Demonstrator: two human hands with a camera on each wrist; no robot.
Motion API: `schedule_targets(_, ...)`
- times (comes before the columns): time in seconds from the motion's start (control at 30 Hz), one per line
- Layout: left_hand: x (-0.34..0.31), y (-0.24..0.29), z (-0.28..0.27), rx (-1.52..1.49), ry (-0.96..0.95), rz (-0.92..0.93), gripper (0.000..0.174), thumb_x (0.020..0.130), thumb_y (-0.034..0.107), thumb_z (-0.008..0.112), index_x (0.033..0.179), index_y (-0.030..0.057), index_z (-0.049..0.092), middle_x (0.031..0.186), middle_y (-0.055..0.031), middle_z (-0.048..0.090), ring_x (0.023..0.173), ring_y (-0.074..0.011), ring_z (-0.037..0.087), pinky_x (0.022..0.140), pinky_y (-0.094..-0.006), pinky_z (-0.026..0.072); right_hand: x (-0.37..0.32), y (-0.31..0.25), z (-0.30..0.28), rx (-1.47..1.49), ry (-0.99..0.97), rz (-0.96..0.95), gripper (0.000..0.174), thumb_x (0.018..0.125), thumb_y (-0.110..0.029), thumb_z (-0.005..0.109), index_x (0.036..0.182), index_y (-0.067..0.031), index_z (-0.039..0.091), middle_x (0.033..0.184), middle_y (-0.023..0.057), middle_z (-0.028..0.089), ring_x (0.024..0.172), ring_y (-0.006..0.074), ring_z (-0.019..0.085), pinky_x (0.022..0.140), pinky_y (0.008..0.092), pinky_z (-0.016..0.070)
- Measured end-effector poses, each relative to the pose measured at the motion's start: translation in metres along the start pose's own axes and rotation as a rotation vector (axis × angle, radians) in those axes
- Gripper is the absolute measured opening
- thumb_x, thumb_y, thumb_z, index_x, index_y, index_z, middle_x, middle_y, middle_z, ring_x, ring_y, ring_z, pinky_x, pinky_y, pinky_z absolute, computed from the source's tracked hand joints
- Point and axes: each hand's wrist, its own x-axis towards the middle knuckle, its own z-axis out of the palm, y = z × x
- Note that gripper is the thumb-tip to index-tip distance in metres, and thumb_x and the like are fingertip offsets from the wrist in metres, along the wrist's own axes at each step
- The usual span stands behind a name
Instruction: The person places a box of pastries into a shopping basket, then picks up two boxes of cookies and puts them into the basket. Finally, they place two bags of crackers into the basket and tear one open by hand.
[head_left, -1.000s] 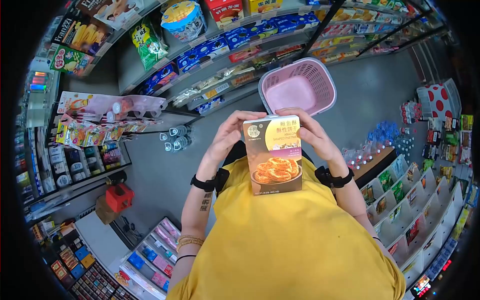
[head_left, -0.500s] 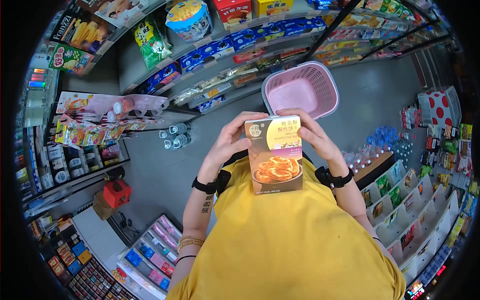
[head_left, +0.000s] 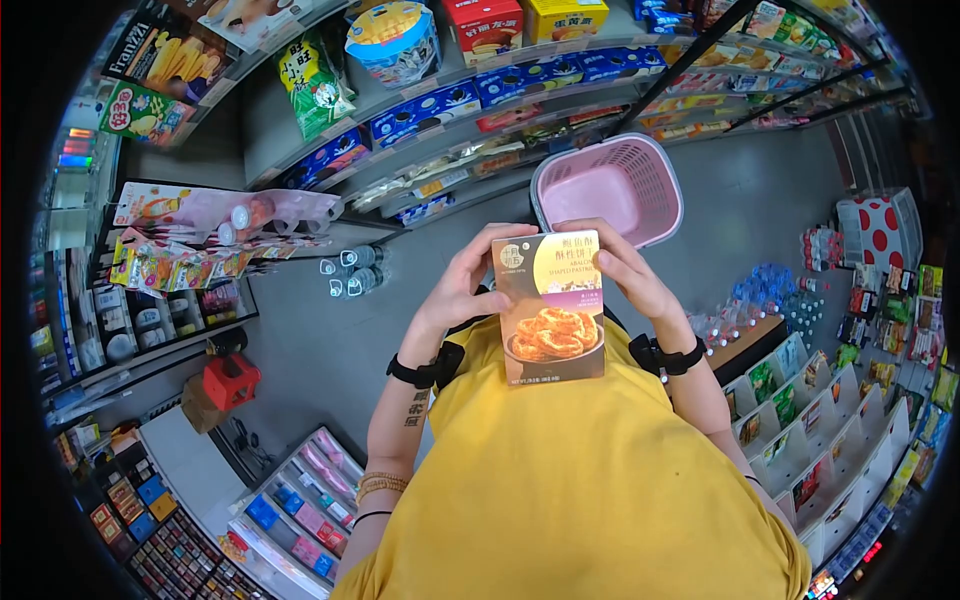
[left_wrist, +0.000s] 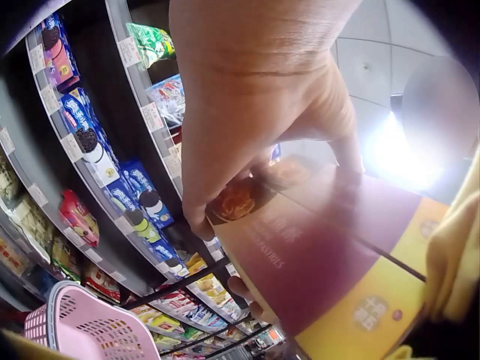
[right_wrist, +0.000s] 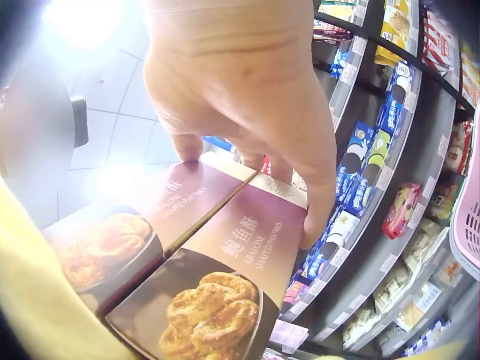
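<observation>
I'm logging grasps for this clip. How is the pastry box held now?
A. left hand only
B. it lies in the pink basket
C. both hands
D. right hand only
C: the left hand and the right hand each grip the box near its top, up in front of the person and not in the basket.

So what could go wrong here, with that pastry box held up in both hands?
The left hand and right hand hold the pastry box only near its top, mostly with fingertips, so it might slip and drop to the floor. The pink basket sits on the floor just ahead; stepping forward while reading the box could mean tripping on it.
</observation>
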Motion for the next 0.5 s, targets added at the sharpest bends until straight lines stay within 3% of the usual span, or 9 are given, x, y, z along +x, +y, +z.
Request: schedule_targets(0.5, -0.0017, -0.001, -0.0067, 0.029, 0.043, 0.021, 0.086, 0.078, 0.044, 0.085, 0.143, 0.0023, 0.049, 0.142, -0.0093, 0.05, 0.135, -0.0221, 0.047, 0.114, -0.0376, 0.0354, 0.0111, -0.0052, 0.0021, -0.016, -0.017, 0.019, 0.054, 0.106, -0.041, 0.047, 0.143, -0.0017, 0.047, 0.134, 0.0091, 0.053, 0.127, 0.0171, 0.05, 0.108, 0.0338, 0.0382)
